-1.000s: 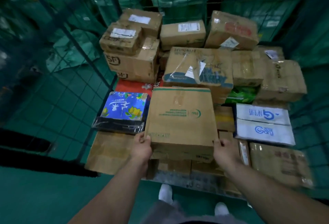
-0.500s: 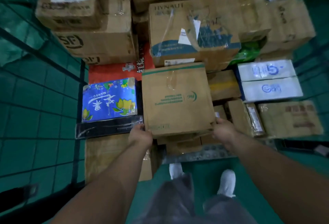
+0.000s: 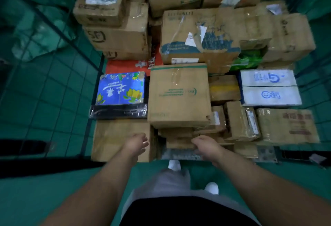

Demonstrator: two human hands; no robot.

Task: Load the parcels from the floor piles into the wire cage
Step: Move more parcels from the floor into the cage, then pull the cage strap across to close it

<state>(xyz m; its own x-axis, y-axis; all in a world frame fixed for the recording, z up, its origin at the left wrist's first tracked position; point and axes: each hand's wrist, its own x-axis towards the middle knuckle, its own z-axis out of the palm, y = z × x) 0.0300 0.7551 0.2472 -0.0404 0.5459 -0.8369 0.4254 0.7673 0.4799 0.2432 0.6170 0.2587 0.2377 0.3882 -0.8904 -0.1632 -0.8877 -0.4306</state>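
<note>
Green-printed carton (image 3: 179, 96) is seated flat in the wire cage (image 3: 53, 82), butted against blue packet (image 3: 121, 89), presumably for stability. Before it, left hand (image 3: 137, 144) and right hand (image 3: 206, 144) are held slack, empty.

Green floor (image 3: 44, 198) underfoot, dim bluish light all round, and green sacks (image 3: 35, 33) slumped off to the left.

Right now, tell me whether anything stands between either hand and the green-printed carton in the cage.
Nothing visible does. The left hand and right hand hang open just short of the near edge of the green-printed carton, with only air between; neither touches it.
</note>
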